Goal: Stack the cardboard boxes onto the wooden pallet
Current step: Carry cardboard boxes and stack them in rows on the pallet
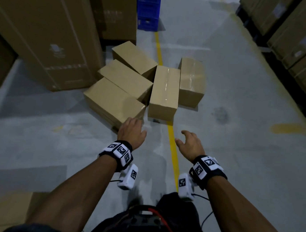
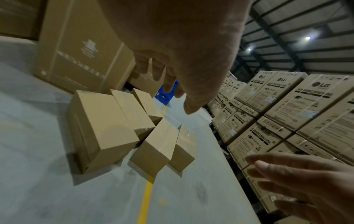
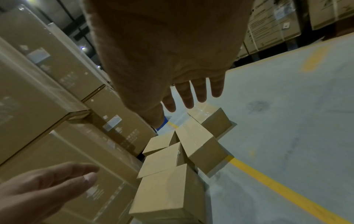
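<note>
Cardboard boxes (image 1: 164, 91): 5, clustered on floor (image 1: 236, 158) by yellow line (image 1: 174, 141). Your left hand (image 1: 132, 132), right hand (image 1: 192, 144): both grips spread, empty, just short of boxes.

Readable print: only on the stacked cartons at the right of the left wrist view.

We read the "LG" logo and the words "WASHING MACHINE" on the big strapped cartons (image 2: 298, 106) stacked in rows; the smaller print and pictograms beneath them are too fine for us to make out. The tall cartons (image 1: 51, 36) on the other side carry pale printed marks and lines that we cannot read. The wrist bands (image 1: 120, 150) bear black-and-white square code markers, with no letters or numbers we can tell. The small plain boxes (image 1: 164, 91) on the floor show no print we can read.
</note>
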A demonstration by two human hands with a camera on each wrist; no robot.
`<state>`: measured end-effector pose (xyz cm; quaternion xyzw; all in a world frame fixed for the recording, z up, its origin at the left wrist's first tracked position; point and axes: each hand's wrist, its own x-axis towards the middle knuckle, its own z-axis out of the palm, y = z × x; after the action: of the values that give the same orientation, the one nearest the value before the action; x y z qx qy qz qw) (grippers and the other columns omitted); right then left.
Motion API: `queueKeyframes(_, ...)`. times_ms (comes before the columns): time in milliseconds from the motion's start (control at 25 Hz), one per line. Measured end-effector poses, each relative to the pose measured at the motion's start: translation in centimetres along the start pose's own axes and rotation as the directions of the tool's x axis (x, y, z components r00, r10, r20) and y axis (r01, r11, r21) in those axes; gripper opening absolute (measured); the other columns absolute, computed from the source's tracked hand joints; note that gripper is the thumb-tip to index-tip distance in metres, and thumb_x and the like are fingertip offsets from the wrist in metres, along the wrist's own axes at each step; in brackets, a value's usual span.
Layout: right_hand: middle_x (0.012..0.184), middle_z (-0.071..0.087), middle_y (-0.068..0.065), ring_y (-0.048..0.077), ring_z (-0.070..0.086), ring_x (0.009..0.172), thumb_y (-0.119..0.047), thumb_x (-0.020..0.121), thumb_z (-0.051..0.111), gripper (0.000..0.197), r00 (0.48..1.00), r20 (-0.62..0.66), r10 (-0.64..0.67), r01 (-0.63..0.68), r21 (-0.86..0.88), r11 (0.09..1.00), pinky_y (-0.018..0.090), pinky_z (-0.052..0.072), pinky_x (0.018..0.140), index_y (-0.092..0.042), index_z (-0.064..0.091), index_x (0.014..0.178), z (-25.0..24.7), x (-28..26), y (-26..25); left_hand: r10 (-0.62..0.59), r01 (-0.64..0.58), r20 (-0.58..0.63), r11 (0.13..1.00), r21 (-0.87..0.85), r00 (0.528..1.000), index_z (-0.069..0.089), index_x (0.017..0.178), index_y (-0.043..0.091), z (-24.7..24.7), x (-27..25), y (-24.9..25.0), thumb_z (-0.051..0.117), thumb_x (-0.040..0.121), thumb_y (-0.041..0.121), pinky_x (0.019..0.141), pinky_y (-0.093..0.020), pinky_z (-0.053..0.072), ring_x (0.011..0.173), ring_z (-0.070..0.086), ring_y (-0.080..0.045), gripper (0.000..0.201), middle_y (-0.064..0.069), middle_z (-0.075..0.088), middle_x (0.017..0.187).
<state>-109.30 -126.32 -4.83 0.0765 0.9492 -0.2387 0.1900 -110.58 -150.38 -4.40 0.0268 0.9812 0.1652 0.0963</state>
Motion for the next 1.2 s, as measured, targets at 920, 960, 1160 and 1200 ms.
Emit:
queueKeyframes(920, 0.158, 0.035, 0.012, 0.033, 0.039, 0.14, -0.042, 0.091, 0.067, 0.08, 0.92, 0.244, 0.307, -0.389, 0.479, 0.787, 0.046, 0.036, 0.114, -0.021, 0.024, 0.156, -13.9, 56.5, -0.6, -0.394, 0.464, 0.247, 0.782, -0.415, 0.885, 0.046, 0.143, 0.013, -1.3, 58.9, 1.6, 0.06, 0.094, 0.044, 0.099, -0.033, 0.04, 0.128, 0.051, -0.031, 0.059, -0.013, 0.051, 0.144)
queueKeyframes(960, 0.158, 0.034, 0.012, 0.033, 0.039, 0.14, -0.042, 0.091, 0.068, 0.082, 0.909, 0.246, 0.337, -0.417, 0.488, 0.767, 0.048, 0.036, 0.114, -0.021, 0.024, 0.156, -12.8, 59.0, -0.2, -0.392, 0.48, 0.281, 0.767, -0.425, 0.876, 0.045, 0.144, 0.013, 0.1, 61.5, 0.8, 0.061, 0.094, 0.044, 0.1, -0.033, 0.039, 0.129, 0.05, -0.031, 0.061, -0.012, 0.05, 0.145)
queueKeyframes(1160, 0.157, 0.036, 0.016, 0.035, 0.038, 0.141, -0.041, 0.089, 0.072, 0.09, 0.838, 0.333, 0.433, -0.546, 0.501, 0.671, 0.049, 0.036, 0.114, -0.022, 0.018, 0.158, -7.2, 68.4, 2.3, -0.418, 0.546, 0.359, 0.712, -0.442, 0.835, 0.042, 0.146, 0.013, 7.6, 70.0, -2.1, 0.064, 0.093, 0.043, 0.101, -0.032, 0.037, 0.134, 0.045, -0.03, 0.065, -0.01, 0.046, 0.149)
queueKeyframes(1200, 0.156, 0.036, 0.016, 0.036, 0.039, 0.14, -0.04, 0.088, 0.073, 0.091, 0.833, 0.346, 0.433, -0.554, 0.508, 0.66, 0.049, 0.038, 0.112, -0.021, 0.018, 0.158, -6.1, 69.9, 2.9, -0.424, 0.554, 0.363, 0.708, -0.438, 0.83, 0.041, 0.146, 0.014, 8.9, 71.2, -2.4, 0.064, 0.093, 0.042, 0.101, -0.032, 0.037, 0.134, 0.045, -0.029, 0.065, -0.01, 0.046, 0.149)
